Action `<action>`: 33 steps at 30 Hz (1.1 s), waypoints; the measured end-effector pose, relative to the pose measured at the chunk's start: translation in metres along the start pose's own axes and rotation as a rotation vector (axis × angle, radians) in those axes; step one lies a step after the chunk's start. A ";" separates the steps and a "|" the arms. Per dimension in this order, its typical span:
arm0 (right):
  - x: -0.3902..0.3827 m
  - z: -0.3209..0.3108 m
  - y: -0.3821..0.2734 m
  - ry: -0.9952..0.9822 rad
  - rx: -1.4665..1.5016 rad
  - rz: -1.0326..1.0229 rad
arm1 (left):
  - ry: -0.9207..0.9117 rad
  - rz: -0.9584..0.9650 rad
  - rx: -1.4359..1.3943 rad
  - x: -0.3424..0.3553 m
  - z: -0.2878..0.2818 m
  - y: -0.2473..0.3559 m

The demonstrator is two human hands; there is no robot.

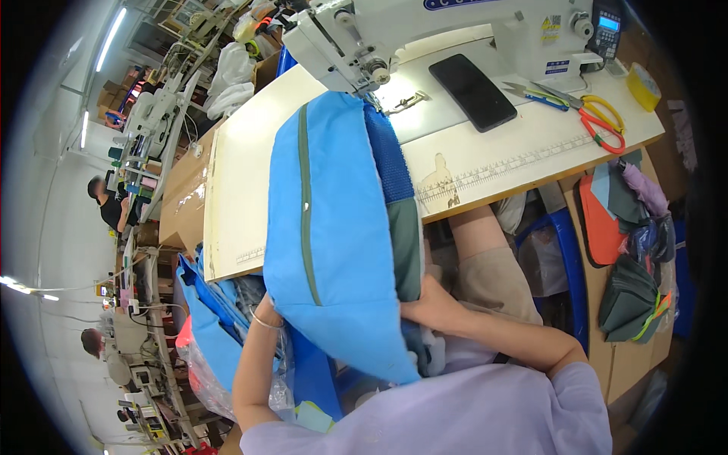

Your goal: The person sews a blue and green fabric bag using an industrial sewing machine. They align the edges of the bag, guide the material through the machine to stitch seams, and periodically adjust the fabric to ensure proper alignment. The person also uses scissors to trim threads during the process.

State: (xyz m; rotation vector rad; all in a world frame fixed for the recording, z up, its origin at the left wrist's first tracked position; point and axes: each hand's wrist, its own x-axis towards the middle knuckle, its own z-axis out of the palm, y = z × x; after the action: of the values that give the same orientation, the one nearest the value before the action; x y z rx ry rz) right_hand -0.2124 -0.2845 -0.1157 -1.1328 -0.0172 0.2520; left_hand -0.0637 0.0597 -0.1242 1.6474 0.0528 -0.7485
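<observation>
A long blue fabric bag panel (341, 220) with a dark green zipper (305, 205) lies over the front edge of the sewing table and hangs toward my lap. Blue mesh (388, 155) and grey-green cloth (407, 246) run along its right side. The far end reaches under the needle area of a white sewing machine (334, 53). My right hand (431, 305) grips the panel's right edge at the grey-green cloth. At the panel's lower left, my left hand (267, 311) is against the edge, its fingers hidden by the fabric; a bracelet circles that wrist.
On the table (235, 189) lie a black phone (472, 91), small blue-green snips (544, 98), red-and-yellow-handled scissors (599, 125) and yellow tape (643, 87). Blue fabric pieces (216, 326) are heaped at left. Cut pieces (629, 296) rest on cardboard at right. Other people sit farther left.
</observation>
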 end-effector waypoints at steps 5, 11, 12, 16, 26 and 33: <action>-0.010 0.010 -0.021 -0.020 0.115 0.109 | -0.009 0.090 -0.108 -0.012 -0.066 -0.021; -0.001 0.017 -0.006 -0.063 0.121 0.117 | 0.127 0.108 -0.031 -0.037 -0.039 0.105; 0.004 0.023 0.003 -0.056 0.125 0.149 | 0.247 0.038 0.399 -0.027 -0.035 0.121; 0.013 0.024 0.031 0.049 0.079 0.162 | 0.600 0.552 0.824 0.009 0.025 0.185; -0.003 0.020 0.026 0.033 -0.324 0.014 | 0.166 0.869 1.402 0.107 0.204 0.176; 0.005 0.004 -0.021 -0.195 -0.674 -0.258 | 0.138 0.832 1.362 0.135 0.212 0.174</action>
State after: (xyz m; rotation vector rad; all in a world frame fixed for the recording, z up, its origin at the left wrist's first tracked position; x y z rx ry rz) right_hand -0.2036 -0.2883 -0.0954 -1.7524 -0.4462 0.1240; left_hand 0.0251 -0.2219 -0.0448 2.6523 -1.2067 0.1003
